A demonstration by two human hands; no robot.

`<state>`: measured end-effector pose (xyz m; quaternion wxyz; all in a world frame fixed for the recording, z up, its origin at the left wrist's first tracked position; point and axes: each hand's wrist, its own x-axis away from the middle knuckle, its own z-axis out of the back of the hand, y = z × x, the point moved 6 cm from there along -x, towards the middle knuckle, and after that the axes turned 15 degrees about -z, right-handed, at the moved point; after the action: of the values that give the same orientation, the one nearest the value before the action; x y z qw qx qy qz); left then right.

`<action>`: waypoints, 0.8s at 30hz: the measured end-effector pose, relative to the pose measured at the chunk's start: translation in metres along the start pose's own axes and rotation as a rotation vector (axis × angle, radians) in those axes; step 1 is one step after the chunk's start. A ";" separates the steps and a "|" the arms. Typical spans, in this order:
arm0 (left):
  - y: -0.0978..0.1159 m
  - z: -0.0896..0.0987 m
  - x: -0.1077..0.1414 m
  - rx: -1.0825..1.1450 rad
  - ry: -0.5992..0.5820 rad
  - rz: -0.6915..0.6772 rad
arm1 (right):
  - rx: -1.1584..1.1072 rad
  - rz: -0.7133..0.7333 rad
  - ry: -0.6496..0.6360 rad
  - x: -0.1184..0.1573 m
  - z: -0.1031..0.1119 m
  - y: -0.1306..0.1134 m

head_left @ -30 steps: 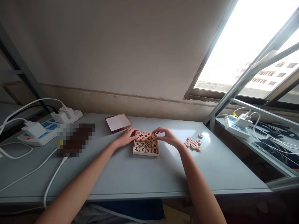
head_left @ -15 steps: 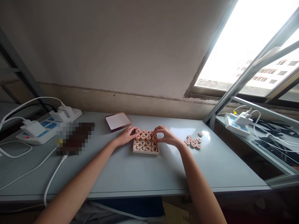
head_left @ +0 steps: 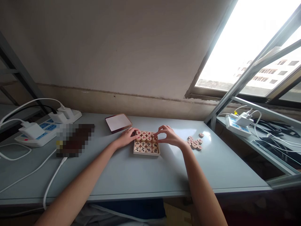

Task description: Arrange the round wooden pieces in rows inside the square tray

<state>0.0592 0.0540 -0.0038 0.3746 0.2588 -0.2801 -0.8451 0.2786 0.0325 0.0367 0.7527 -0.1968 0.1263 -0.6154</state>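
Observation:
A shallow box [head_left: 146, 153] of round wooden Chinese chess pieces sits on the desk, its pieces lying in rows with red characters at the back and black ones in front. My left hand [head_left: 127, 137] grips the box's back left corner, thumb by the red pieces. At the right side of the box, my right hand [head_left: 169, 137] has its thumb and index fingertips around a red chess piece [head_left: 155, 138] in the second row. Several loose red chess pieces [head_left: 196, 142] lie on the desk to the right of that hand.
The box lid [head_left: 118, 122] lies upturned behind my left hand. On the left are a white power strip [head_left: 50, 127], cables and a pixelated dark object [head_left: 76, 140]. Another power strip [head_left: 237, 125] rests on the shelf at right. A metal post [head_left: 213, 121] stands behind the desk's right side.
My right hand has shifted slightly right, its fingertips now nearer the box's right edge. My left hand stays at the box corner. The view has tilted very slightly.

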 end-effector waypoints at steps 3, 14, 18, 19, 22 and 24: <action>0.000 0.000 0.000 0.000 0.001 0.010 | 0.000 0.015 0.011 -0.001 -0.001 -0.001; 0.000 0.000 0.000 -0.003 0.009 -0.012 | -0.022 0.042 0.022 -0.003 -0.005 -0.002; 0.000 0.000 0.000 -0.001 0.005 -0.008 | -0.029 0.050 -0.001 -0.001 -0.006 -0.005; 0.000 0.000 0.000 -0.003 0.005 -0.004 | -0.028 0.052 -0.004 -0.001 -0.007 -0.006; -0.001 0.000 0.000 -0.012 0.012 -0.005 | -0.009 0.052 0.029 -0.001 -0.009 -0.010; -0.002 0.000 0.000 -0.016 0.023 -0.008 | 0.014 0.053 0.058 -0.002 -0.013 -0.013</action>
<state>0.0587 0.0551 -0.0049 0.3763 0.2667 -0.2681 -0.8458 0.2610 0.0300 0.0313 0.7663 -0.1700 0.1491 -0.6014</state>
